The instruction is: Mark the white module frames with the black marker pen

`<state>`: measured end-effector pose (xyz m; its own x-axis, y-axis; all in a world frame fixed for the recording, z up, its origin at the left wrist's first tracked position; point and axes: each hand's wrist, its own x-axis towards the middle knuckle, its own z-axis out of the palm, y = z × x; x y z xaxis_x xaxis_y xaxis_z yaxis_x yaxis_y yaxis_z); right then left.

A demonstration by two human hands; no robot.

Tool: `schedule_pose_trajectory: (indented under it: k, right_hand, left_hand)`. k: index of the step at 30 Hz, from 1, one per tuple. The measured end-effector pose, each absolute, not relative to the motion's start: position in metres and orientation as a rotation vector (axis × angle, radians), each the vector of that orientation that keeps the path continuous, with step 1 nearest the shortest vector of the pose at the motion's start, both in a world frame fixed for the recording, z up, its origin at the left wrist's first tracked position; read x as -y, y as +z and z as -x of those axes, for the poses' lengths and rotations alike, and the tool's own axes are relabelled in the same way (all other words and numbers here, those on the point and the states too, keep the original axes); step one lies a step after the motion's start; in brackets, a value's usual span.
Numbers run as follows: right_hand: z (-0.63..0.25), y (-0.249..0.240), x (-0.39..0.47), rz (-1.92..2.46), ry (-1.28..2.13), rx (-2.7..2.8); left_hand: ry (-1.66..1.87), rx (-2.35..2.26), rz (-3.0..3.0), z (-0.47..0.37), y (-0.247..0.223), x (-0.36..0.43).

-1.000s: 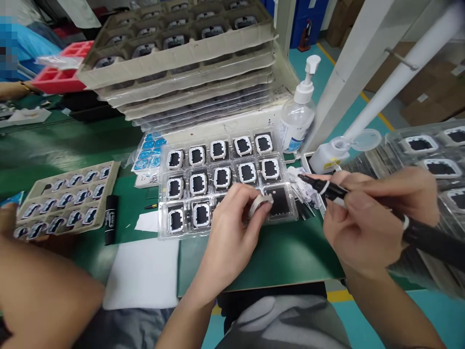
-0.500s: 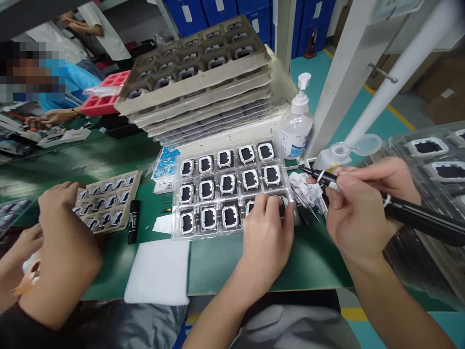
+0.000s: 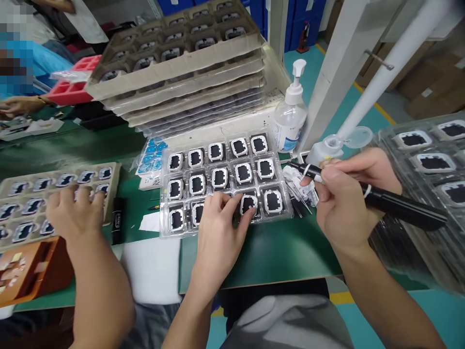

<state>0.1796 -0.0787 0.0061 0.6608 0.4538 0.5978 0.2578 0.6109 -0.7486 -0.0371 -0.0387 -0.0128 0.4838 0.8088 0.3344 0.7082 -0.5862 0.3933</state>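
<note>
Worktop (image 3: pixel 290 257) in smooth green carries a clear plastic tray (image 3: pixel 165 196) of white square-cornered frames with black centres. Seen from this tray, stacked beige trays (image 3: pixel 174 63) stand at eleven o'clock, a clear pump bottle (image 3: pixel 289 123) at one, crumpled white tissue (image 3: pixel 308 189) at three and a white square pad (image 3: pixel 152 269) at seven. Turquoise floor (image 3: pixel 319 53) with a yellow stripe shows beyond, past a pale post (image 3: pixel 334 72).

The left hand (image 3: pixel 220 228) reaches in from six o'clock; its thumb and forefinger sit apart about one white frame (image 3: pixel 249 204) in the near row, the thumb touching its rim. Whether they clamp it, I cannot tell. At four o'clock the right hand (image 3: pixel 345 208) has its fingers closed around a thick black marker with white bands (image 3: pixel 392 201), tip towards the tray.

Bare green lies between tray and near edge. A tall stack of clear trays (image 3: pixel 410 247) bounds the right; at nine o'clock, another person's hand (image 3: pixel 76 213) is over a beige tray (image 3: pixel 114 186).
</note>
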Motion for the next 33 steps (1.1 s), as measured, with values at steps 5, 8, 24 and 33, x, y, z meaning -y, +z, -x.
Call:
schedule_pose_trajectory:
  k: [5,8,24,33]
  right_hand:
    - [-0.180,0.003,0.078,0.969,0.127,0.906]
    - [-0.179,0.007,0.080,0.964,0.130,0.920]
    - [-0.169,0.009,0.078,0.968,0.059,0.934]
    - [-0.170,0.010,0.077,0.993,0.095,0.917]
  left_hand:
    - [0.865,-1.270,-2.406,0.030,-0.013,0.047]
    - [1.012,-1.176,-2.291,0.027,-0.017,0.057]
    - [1.043,-0.939,-0.972,0.026,-0.004,0.068]
    - [0.999,-0.905,-0.858,0.031,0.005,0.070]
